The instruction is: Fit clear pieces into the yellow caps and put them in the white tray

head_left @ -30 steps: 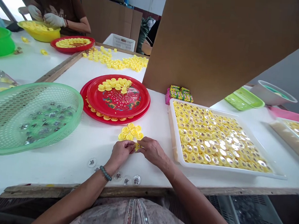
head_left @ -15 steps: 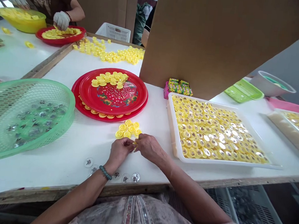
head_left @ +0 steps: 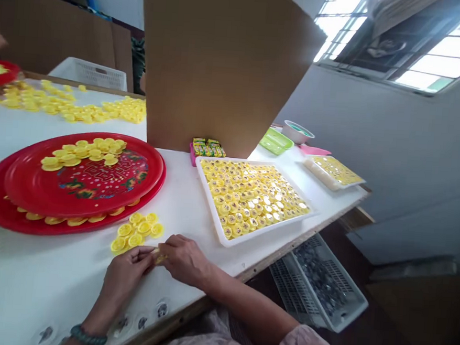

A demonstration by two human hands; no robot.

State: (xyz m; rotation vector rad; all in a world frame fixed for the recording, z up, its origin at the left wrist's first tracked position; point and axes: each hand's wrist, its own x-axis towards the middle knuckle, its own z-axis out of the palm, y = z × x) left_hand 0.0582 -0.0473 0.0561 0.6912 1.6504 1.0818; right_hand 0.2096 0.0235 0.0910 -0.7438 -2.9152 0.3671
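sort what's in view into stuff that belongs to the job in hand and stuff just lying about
Likely part of the job:
yellow piece, held by left hand and right hand
loose yellow pieces
clear discs
white tray of yellow pieces

Seemingly just lying about:
small packets
cardboard sheet
light green basket

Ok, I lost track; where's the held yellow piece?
In the head view, below and left of centre, the yellow piece is pinched between left hand and right hand, near the yellow discs.
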